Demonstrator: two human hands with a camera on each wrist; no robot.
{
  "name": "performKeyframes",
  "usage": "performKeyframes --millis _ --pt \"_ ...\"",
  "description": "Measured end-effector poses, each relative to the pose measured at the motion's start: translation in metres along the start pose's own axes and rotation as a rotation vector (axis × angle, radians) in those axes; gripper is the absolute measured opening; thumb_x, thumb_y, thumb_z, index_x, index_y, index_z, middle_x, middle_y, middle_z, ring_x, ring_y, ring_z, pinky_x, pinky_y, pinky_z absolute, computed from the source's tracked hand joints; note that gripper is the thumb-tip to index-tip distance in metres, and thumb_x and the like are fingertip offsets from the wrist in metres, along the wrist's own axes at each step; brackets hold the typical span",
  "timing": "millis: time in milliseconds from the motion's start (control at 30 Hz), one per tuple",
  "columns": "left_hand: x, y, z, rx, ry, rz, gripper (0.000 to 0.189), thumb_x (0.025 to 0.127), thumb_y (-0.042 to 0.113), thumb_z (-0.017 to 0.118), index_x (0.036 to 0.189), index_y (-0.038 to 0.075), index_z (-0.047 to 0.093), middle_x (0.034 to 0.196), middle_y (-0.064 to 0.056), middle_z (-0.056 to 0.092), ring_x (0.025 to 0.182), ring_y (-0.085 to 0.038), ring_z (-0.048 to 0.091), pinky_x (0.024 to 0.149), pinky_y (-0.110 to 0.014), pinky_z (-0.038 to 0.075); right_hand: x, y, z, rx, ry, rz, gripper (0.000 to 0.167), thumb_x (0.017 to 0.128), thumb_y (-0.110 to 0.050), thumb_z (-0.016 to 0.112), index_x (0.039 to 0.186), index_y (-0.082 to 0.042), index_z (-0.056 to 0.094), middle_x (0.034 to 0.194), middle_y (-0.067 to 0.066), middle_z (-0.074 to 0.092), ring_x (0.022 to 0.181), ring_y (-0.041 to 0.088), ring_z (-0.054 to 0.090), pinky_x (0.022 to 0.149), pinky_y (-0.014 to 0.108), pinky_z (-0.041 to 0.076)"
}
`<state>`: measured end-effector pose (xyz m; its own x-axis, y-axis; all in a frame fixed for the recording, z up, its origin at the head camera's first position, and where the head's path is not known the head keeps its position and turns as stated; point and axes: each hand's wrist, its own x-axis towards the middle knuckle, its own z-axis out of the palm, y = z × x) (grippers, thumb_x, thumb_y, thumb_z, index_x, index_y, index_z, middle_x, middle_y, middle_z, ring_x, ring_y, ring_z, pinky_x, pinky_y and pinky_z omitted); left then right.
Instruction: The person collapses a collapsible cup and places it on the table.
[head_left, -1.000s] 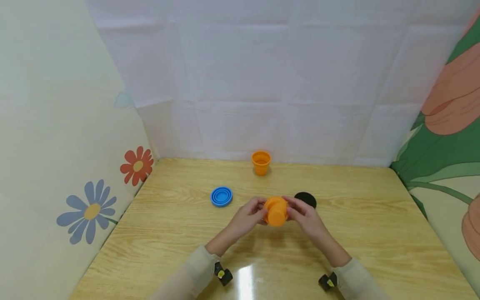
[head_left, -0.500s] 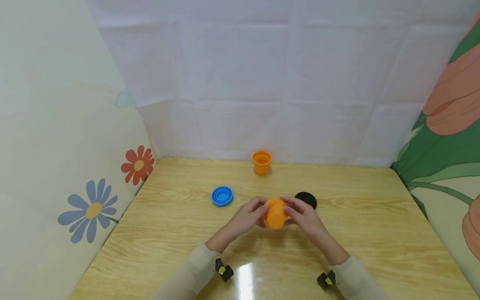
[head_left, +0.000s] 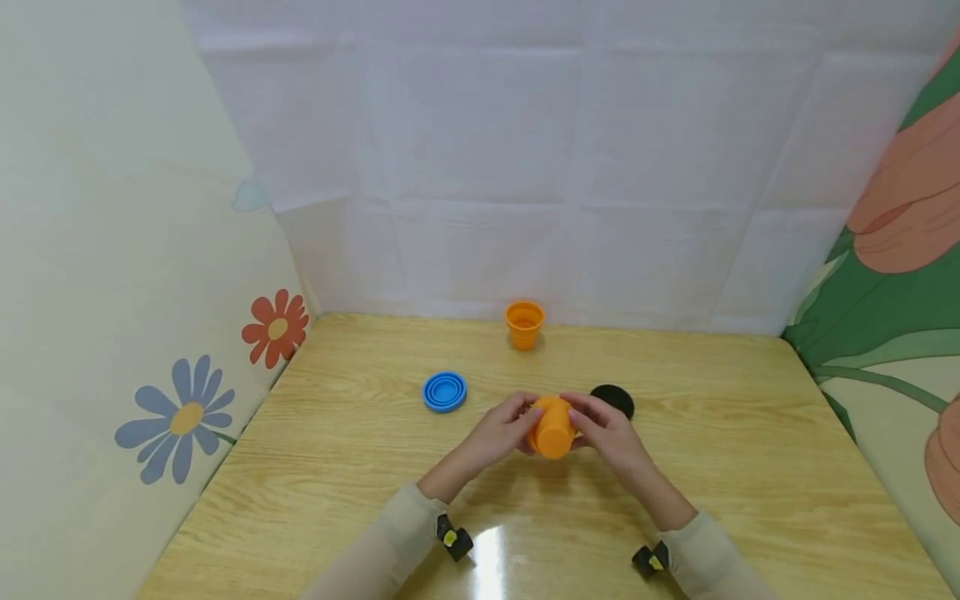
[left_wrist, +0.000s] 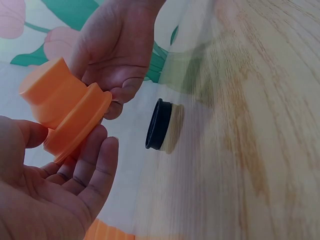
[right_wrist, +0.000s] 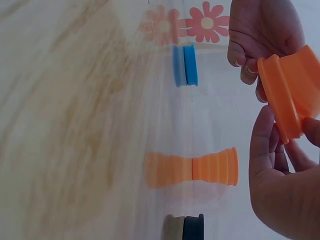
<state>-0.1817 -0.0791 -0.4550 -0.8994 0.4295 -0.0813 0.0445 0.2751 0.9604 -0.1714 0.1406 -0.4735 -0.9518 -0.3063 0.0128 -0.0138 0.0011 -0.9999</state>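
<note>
Both hands hold an orange collapsible cup (head_left: 555, 433) above the table, its base turned toward me and its rim facing away and down. My left hand (head_left: 491, 435) grips the left side, thumb on the wall and fingers under the rim. On the opposite side, my right hand (head_left: 613, 435) pinches the cup in the same manner. In the left wrist view the cup (left_wrist: 65, 105) looks partly folded, with a narrow base section standing out from a wider, stepped rim. The inside of the cup is hidden.
A second orange cup (head_left: 524, 325) stands upright and extended near the back edge. To the left lies a flattened blue collapsible cup (head_left: 444, 392). Just beyond my right hand is a flat black round piece (head_left: 613, 400). A white cloth (head_left: 465, 167) hangs behind the wooden table (head_left: 337, 467).
The held cup has tilted slightly, and its base section looks straighter over the rim than a second ago. Both hands stay in nearly the same place; the other pieces have not moved.
</note>
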Motion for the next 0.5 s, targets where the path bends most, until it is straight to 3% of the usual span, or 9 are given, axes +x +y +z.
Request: performKeyframes --millis 500 --pt "0.0019 0.0013 0.0014 -0.007 0.013 0.002 0.041 0.108 0.036 0.049 0.134 0.005 0.056 0.117 -0.012 0.066 0.090 -0.019 0.065 0.078 -0.035 0.060 0.0000 0.0030 -0.0005 -0.018 0.005 0.007 0.044 0.106 -0.022 0.056 0.141 0.004 0.052 0.126 0.024 0.060 0.096 0.019 0.066 0.081 0.031 0.060"
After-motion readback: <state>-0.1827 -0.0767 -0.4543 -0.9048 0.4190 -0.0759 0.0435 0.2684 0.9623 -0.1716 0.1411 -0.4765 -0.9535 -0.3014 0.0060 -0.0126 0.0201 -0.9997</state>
